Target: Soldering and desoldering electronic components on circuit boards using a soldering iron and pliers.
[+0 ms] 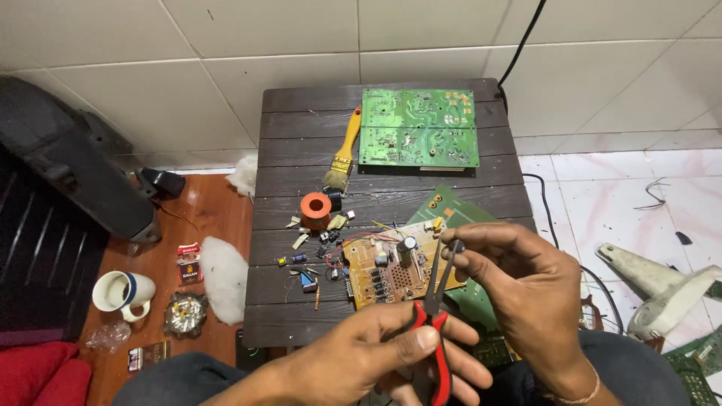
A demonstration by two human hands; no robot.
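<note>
The left hand holds a pair of red-handled pliers, with the fingers wrapped tight around the handles. The pliers point up, away from the body. Their thin tips are pressed together near the fingers of the right hand. The right hand's grip is a pinch: thumb and finger are closed at the pliers' tips, on something too small to make out. Both hands float above the near edge of the dark wooden counter.

Just behind the hands lies a tan circuit board with red wires and a round silver part standing on it. It rests partly on a green board.

What could go wrong? The tiny thing in the pinch could slip out and drop among the loose bits, and then it would be hard to find. The pointed tips sit right by the fingers, so a hard squeeze could nip the skin. A bump from an arm could knock the small parts off the counter.

Counting: one pair of pliers. One tan board. One big green board at the far side, plus the green one under the tan board. One yellow-handled brush. One orange spool. The small loose parts are a scattered bunch, too many and too little to count well. On the floor to the left stands one white cup.
</note>
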